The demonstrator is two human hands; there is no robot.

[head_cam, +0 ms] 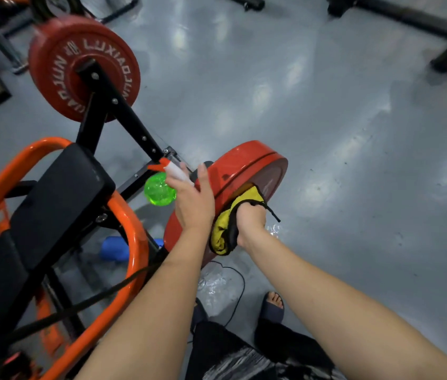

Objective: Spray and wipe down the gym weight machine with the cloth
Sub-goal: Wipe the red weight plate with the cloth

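On the left, a round red far plate (83, 68) with raised lettering hangs on the weight machine (123, 116), above its matte black pad (52, 193) and glossy orange tube frame (131, 242). My left hand (193, 201) grips the white neck of the translucent green spray bottle (159, 189), right against the rim of the smooth red near plate (233, 174). My right hand (251, 223) clutches the yellow, black-edged cloth (222, 229), pressed to that plate's flat face above the shiny grey floor (326, 133).

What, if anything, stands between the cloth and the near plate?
Nothing visible. The right hand presses the cloth straight onto the plate; the left hand, holding the bottle, rests on its rim.
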